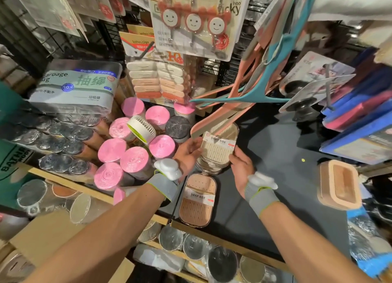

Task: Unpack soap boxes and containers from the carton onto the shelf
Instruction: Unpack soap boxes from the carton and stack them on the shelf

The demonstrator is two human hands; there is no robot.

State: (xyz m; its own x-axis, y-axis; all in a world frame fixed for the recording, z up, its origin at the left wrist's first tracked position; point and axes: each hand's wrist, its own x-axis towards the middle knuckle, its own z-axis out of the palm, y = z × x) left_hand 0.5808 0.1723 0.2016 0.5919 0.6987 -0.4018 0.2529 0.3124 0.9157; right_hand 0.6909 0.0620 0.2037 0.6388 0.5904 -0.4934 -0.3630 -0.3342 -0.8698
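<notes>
Both hands hold a cream soap box [218,148] with a white "SOAP BOX" label over the dark shelf [275,166]. My left hand [187,153] grips its left edge and my right hand [240,167] grips its lower right corner. The box sits on top of a small stack of similar boxes [209,168]. A pink soap box [198,201] lies flat on the shelf just in front of the stack. At the right edge of the shelf a peach soap container [339,187] stands tilted on its side. The carton [48,236] shows at the lower left.
Pink rolls [131,159] and a small white fan [141,128] crowd the shelf left of the boxes. Hangers [229,104] and packs of clips [159,81] hang low just behind. Blue and red items [360,113] fill the right side. Lower shelves hold round foil trays [191,244].
</notes>
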